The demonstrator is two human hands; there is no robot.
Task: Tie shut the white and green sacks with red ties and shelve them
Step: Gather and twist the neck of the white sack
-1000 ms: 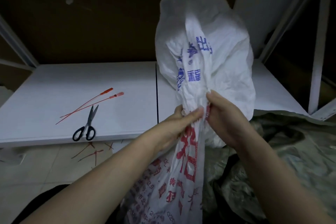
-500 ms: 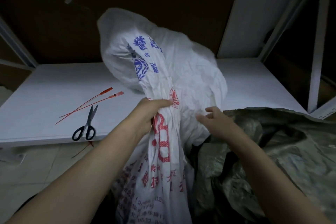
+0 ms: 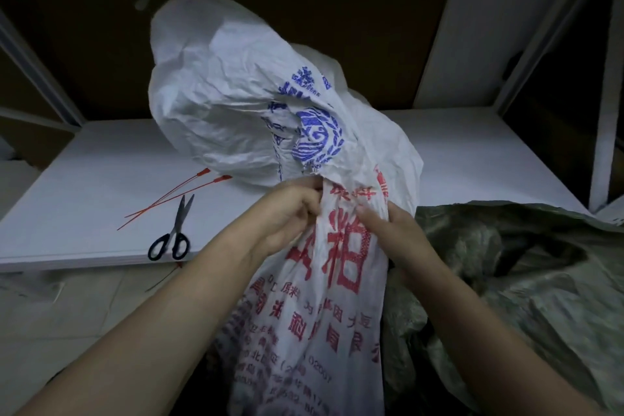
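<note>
A white sack (image 3: 236,105) with blue and red print stands in front of me, its top bunched into a neck. My left hand (image 3: 290,213) grips the neck from the left. My right hand (image 3: 391,230) pinches the fabric on the neck's right side, just below. The loose top of the sack flops up and to the left over the shelf. A crumpled green sack (image 3: 526,280) lies to the right, partly behind my right arm. Two red ties (image 3: 175,199) lie on the white shelf (image 3: 84,179) to the left.
Black-handled scissors (image 3: 172,236) lie on the shelf near its front edge, just below the ties. Bits of red tie (image 3: 165,277) lie on the tiled floor under the shelf edge. White metal uprights (image 3: 607,94) frame the shelf at right and left.
My right hand came back onto the sack's neck after letting go half a second ago. The sack's loose top swung from upright over to the left, then rose a little.
</note>
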